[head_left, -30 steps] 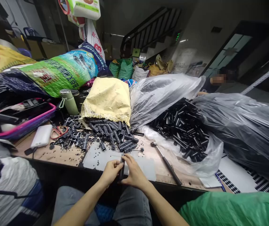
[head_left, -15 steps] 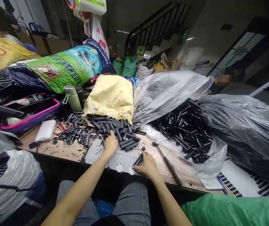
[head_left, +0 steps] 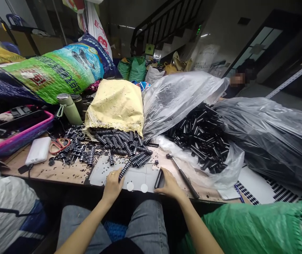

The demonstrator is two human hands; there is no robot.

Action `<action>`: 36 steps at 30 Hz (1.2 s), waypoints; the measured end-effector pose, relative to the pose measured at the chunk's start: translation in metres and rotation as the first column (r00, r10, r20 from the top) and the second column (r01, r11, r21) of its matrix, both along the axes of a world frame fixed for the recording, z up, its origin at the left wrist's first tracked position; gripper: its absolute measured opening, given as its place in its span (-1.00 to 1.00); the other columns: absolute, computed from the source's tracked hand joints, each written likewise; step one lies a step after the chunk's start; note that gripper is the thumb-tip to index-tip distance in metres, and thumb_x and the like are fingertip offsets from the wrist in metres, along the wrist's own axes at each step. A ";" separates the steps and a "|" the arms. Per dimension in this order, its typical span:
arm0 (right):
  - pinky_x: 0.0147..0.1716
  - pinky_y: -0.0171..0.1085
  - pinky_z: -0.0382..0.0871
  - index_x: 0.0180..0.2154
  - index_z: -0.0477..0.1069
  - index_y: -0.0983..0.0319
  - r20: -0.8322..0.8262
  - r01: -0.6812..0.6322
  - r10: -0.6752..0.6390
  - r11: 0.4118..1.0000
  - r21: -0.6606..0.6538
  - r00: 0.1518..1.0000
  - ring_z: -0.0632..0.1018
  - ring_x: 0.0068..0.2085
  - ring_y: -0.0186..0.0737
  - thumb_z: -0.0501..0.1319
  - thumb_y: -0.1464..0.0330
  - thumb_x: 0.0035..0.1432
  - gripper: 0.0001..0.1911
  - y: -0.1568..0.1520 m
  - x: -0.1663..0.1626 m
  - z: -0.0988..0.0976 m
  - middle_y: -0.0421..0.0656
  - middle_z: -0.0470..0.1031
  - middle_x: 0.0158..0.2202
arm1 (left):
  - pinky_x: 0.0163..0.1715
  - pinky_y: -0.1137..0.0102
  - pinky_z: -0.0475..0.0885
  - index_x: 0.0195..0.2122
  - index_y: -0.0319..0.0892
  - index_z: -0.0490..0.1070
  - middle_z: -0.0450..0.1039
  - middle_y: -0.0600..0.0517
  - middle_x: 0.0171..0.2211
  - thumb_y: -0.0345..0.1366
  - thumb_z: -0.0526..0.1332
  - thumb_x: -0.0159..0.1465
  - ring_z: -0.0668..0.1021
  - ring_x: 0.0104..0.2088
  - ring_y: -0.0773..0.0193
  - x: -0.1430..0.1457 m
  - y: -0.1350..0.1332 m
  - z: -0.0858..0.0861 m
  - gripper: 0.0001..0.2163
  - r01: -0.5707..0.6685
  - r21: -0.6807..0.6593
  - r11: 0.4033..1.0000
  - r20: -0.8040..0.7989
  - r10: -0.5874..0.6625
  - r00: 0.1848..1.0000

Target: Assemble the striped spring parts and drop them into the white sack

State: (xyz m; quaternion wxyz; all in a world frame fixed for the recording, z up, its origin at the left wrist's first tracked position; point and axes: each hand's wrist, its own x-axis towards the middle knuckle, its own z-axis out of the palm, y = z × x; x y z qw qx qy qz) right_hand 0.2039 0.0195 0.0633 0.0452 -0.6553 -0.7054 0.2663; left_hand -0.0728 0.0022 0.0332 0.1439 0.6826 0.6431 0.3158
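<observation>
My left hand (head_left: 112,185) is closed on the near end of a black cylinder with white checks (head_left: 124,170), just in front of a pile of similar checked cylinders (head_left: 120,141). That pile spills from a yellow paper sack (head_left: 116,104). A plain black tube (head_left: 158,178) stands tilted between the thumb and fingers of my right hand (head_left: 170,184). Both hands are over a grey-white sheet (head_left: 137,174) at the table's front edge. Two white discs (head_left: 137,187) lie between them. Behind the right hand lies a thin metal rod with a black knob (head_left: 156,162).
A black-handled hammer (head_left: 184,178) lies right of my right hand. Farther right, black tubes (head_left: 201,137) heap out of clear plastic. At left are scissors (head_left: 59,145), a white box (head_left: 37,151), a green flask (head_left: 68,108) and a pink-rimmed basket (head_left: 34,132). A person sits beyond the bags.
My left hand has drawn back from the pile toward the front edge, bringing a checked cylinder. My right hand still has the black tube. The whole view has shifted slightly.
</observation>
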 end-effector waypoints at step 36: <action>0.12 -0.13 0.07 0.12 -0.13 0.18 -0.636 -0.149 0.315 0.942 0.302 0.705 0.19 0.11 -0.09 0.41 0.35 -0.45 0.10 -0.012 -0.100 0.047 -0.04 0.03 0.12 | -0.67 0.49 0.39 -0.29 -0.31 0.36 0.40 0.02 -0.53 -0.29 0.12 0.12 0.45 -0.68 0.40 0.058 0.018 0.084 -0.81 0.338 -0.467 0.817 0.884 0.446 0.142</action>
